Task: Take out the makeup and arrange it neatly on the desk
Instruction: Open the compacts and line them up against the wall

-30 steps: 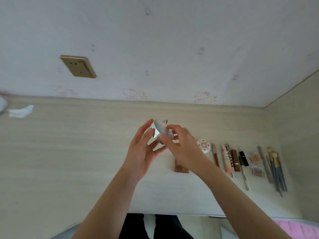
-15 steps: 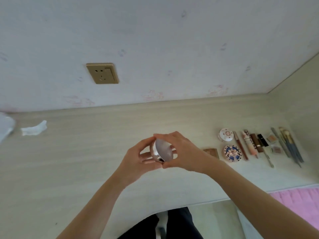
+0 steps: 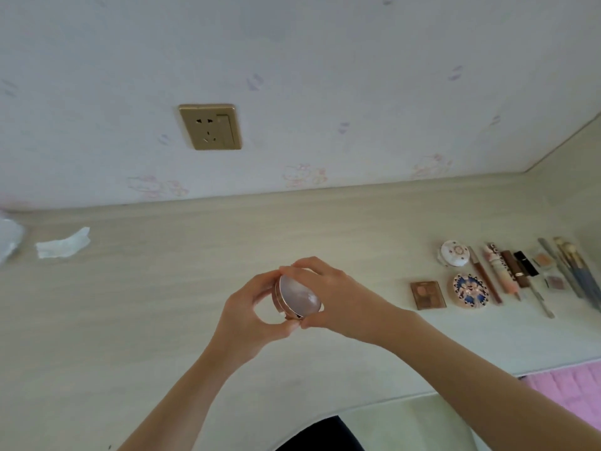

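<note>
Makeup is split between the hands and a row on the worktop (image 3: 136,307). At nine o'clock lies a crumpled white wrapper (image 3: 62,247), with a gold wall socket (image 3: 210,126) up at eleven o'clock. At the centre, above the worktop, the left hand (image 3: 252,312) and the right hand (image 3: 338,302) share a round rose-gold compact (image 3: 297,296), tilted on edge: each grip is curled round its rim, fingertips nearly meeting above and below. Out at three o'clock sit a brown eyeshadow palette (image 3: 427,295), a blue patterned compact (image 3: 470,290) just beside it, a white round compact (image 3: 455,253) behind that, then lipstick tubes (image 3: 510,266) side by side and brushes (image 3: 575,271) at the far right. Pink bedding (image 3: 572,390) shows at four o'clock.
</note>
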Tool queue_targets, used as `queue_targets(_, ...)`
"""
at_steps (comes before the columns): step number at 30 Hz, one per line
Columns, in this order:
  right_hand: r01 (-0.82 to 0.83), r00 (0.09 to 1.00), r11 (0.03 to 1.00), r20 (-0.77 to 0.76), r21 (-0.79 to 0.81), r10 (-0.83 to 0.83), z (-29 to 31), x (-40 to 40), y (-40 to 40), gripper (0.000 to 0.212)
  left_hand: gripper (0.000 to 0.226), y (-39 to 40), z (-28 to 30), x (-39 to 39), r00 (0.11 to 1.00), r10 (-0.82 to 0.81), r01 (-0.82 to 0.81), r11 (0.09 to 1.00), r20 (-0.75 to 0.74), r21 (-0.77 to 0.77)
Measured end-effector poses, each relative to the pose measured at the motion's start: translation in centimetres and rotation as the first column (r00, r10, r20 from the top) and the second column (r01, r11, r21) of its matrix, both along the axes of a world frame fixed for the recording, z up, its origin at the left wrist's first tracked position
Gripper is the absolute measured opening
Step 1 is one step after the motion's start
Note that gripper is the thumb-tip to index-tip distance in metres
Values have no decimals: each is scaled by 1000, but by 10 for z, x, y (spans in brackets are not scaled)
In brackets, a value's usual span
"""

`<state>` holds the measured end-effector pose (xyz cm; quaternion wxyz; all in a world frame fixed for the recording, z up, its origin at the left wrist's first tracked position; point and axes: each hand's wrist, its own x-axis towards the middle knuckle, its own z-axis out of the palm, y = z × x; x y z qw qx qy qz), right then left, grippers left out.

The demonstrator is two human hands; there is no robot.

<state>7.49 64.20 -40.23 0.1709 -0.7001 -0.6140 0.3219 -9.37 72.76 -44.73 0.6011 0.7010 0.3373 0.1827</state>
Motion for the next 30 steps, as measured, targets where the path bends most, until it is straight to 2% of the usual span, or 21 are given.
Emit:
queue_targets(7,-168,974,984,162,54,157,-53,13,29,78,73,22,-67,9,982,92,-88,996,166,-33)
queue_targets(14,-307,923,943,283,128,262,-76,13,61,78,75,45,-100,9,927,144,-155,988,345,3)
queue_targets(24,-351,893,911,370,216,256,-95,-26,40,73,78,29,-122,-30,900,131,-180,980,417,81)
queue_targets(30,-319,883,932,410,172,227,-81,-45,18,67,74,10,-117,-44,885,114,-159,985,452,65)
